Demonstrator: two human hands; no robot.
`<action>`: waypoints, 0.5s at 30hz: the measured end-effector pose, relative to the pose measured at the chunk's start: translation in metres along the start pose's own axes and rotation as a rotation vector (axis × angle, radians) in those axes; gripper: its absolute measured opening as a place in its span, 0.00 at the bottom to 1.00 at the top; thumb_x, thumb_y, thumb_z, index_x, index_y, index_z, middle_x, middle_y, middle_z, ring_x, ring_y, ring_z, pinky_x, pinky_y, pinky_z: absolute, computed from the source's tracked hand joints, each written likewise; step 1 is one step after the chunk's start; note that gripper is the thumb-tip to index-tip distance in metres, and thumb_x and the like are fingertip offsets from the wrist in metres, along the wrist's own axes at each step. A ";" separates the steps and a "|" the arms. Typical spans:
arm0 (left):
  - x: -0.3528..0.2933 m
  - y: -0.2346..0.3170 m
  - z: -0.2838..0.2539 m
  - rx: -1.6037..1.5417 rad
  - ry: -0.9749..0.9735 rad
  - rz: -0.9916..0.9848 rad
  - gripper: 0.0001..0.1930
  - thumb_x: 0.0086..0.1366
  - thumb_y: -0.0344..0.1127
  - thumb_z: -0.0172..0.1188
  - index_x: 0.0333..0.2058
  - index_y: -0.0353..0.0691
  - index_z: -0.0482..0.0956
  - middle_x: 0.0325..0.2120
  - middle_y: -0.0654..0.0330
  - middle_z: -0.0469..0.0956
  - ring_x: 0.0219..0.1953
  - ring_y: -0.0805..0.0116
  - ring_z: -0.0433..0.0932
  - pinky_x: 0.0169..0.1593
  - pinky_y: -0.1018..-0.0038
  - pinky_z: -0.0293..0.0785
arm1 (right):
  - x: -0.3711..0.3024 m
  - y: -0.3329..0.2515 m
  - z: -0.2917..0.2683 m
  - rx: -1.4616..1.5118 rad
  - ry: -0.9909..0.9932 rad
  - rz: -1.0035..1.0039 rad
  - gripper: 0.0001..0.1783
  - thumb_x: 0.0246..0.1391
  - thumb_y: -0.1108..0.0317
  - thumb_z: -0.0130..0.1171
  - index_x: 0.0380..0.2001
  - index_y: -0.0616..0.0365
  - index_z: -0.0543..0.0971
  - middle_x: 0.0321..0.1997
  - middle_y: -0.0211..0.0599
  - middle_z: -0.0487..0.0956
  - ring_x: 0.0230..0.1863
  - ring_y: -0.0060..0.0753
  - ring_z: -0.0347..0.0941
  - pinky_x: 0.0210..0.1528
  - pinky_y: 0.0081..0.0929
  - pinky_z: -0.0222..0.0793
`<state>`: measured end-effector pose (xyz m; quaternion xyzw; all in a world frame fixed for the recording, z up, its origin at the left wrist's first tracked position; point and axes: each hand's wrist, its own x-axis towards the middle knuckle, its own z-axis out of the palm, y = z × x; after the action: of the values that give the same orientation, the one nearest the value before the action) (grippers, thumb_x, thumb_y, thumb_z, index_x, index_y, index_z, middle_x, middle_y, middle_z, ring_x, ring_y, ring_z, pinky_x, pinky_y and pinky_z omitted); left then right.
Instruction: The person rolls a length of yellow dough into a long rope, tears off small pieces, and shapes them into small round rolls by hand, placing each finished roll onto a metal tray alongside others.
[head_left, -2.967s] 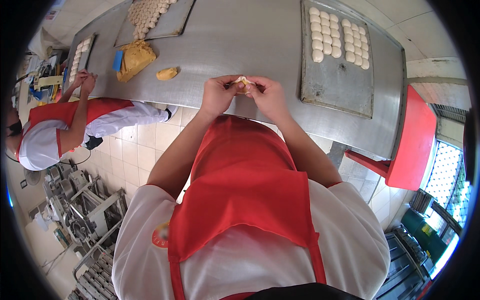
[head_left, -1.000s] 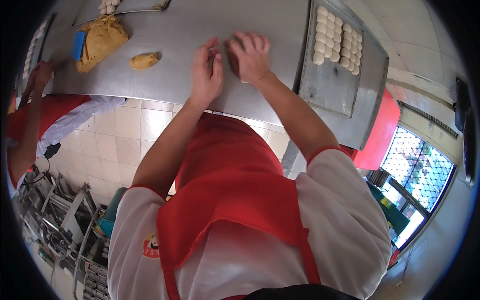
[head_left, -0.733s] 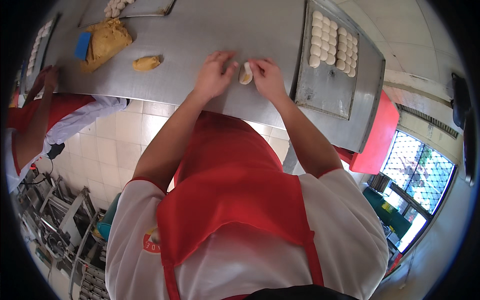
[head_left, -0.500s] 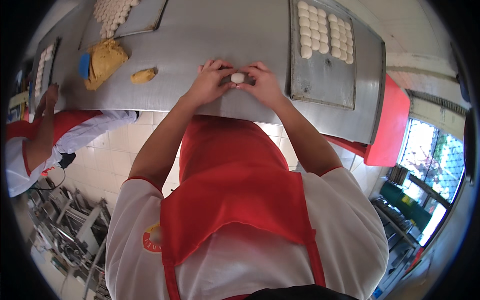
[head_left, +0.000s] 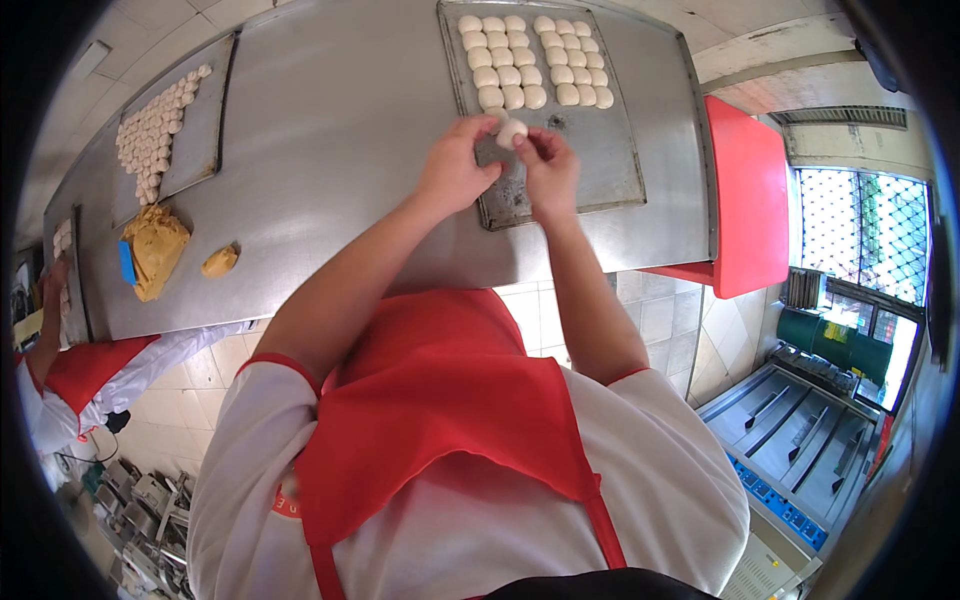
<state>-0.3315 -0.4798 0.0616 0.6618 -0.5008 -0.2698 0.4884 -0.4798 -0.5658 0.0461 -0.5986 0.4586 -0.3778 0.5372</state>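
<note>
My right hand pinches a smooth white dough ball over a metal baking tray. Beside it, my left hand is open, thumb apart from the fingers, with fingertips close to the held ball and the nearest row on the tray. Two blocks of dough balls, a left block and a right block, sit in tidy rows on the tray's far part. Whether my left fingertips touch a ball is hard to make out.
The tray lies on a steel table. Further left are a yellow dough or filling mass with a blue scraper, a small yellow lump and another tray of small balls. A co-worker's arm reaches in at far left.
Both my hands have moved right, from the bare table to over the tray, bringing the dough ball along. My left hand has come off the ball; my right hand keeps it. The view has shifted right.
</note>
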 end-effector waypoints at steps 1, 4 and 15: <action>0.011 -0.006 0.006 0.136 -0.026 0.110 0.25 0.62 0.25 0.70 0.59 0.37 0.79 0.55 0.54 0.78 0.55 0.55 0.80 0.61 0.63 0.79 | 0.020 0.003 -0.011 -0.075 0.020 -0.019 0.17 0.61 0.68 0.72 0.48 0.69 0.84 0.42 0.44 0.88 0.42 0.32 0.83 0.47 0.32 0.79; 0.029 -0.025 0.015 0.430 -0.099 0.325 0.23 0.61 0.28 0.69 0.56 0.37 0.81 0.58 0.55 0.75 0.59 0.50 0.77 0.63 0.61 0.78 | 0.058 0.010 -0.024 -0.386 -0.041 0.002 0.18 0.61 0.66 0.71 0.49 0.67 0.86 0.43 0.48 0.89 0.44 0.37 0.86 0.48 0.34 0.80; 0.025 -0.027 0.005 0.497 -0.216 0.249 0.25 0.62 0.29 0.69 0.59 0.38 0.80 0.63 0.57 0.72 0.64 0.48 0.72 0.67 0.58 0.74 | 0.062 0.007 -0.003 -0.587 0.060 -0.100 0.14 0.57 0.64 0.72 0.43 0.62 0.88 0.38 0.46 0.87 0.41 0.47 0.85 0.47 0.40 0.80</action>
<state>-0.3165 -0.5046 0.0386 0.6619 -0.6780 -0.1457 0.2846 -0.4651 -0.6258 0.0368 -0.7389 0.5339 -0.2724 0.3080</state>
